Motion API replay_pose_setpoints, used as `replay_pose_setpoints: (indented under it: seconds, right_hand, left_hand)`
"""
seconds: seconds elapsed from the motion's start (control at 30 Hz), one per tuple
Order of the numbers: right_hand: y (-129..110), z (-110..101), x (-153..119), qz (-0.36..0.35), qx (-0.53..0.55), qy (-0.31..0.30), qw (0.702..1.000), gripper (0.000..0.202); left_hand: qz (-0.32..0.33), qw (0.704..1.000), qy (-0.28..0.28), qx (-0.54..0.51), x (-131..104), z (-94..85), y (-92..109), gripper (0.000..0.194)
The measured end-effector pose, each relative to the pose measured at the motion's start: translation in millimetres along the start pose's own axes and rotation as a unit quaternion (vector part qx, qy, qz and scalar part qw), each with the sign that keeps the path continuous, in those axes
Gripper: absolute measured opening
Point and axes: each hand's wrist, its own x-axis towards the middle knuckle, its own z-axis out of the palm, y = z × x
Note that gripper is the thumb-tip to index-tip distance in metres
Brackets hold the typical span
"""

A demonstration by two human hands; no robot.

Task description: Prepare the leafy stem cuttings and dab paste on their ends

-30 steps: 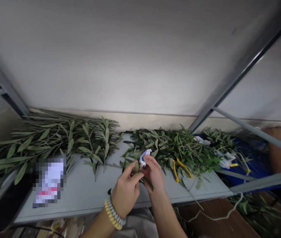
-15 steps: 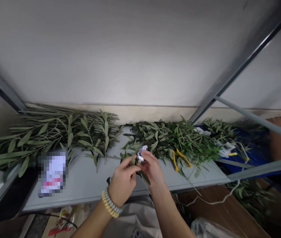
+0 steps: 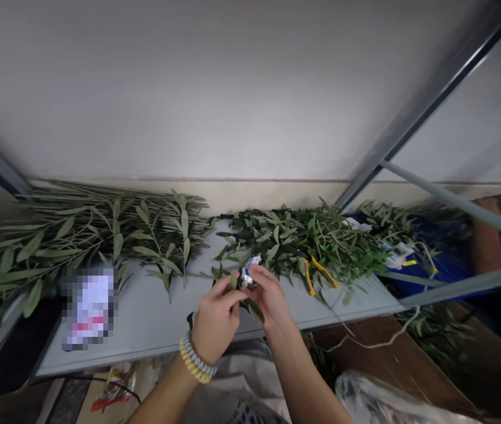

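Observation:
My left hand (image 3: 216, 321), with coiled bands at the wrist, pinches a leafy green sprig (image 3: 254, 310) at the front of the grey shelf (image 3: 153, 324). My right hand (image 3: 272, 296) is closed around a small crumpled silver, blue and white tube (image 3: 251, 269), close against the left fingertips. The fingers of both hands meet around the sprig and the tube's lower end. Behind them lies a heap of leafy cuttings (image 3: 272, 235). Yellow-handled pliers (image 3: 320, 275) rest to the right of my hands.
Long-stemmed branches (image 3: 82, 229) cover the back left, behind a pixelated packet (image 3: 91, 306). A slanted metal post (image 3: 427, 106) and rails stand at right. Another person's arm (image 3: 488, 235) is beyond them, by a blue surface (image 3: 442, 265). White cord (image 3: 365, 344) hangs below the shelf edge.
The view has shifted slightly, so the shelf and plants sit a little higher and further left. Both hands keep their hold, with the tube tilted much as before.

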Motion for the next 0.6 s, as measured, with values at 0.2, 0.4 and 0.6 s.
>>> replay_pose_setpoints:
  seconds: [0.2, 0.4, 0.6]
  right_hand:
    - [-1, -5, 4, 0.037, 0.007, 0.016, 0.999, 0.021]
    - [-12, -2, 9, 0.044, 0.043, -0.023, 0.998, 0.016]
    - [-33, -15, 20, -0.057, 0.097, -0.057, 0.992, 0.020]
  left_hand:
    - [-0.013, 1.000, -0.023, 0.006, 0, 2.2, -2, 0.032]
    - [0.004, 1.000, 0.000, -0.025, 11, 5.9, -5, 0.033]
    - [-0.041, 0.998, 0.020, -0.039, 9, 3.5, -14, 0.031]
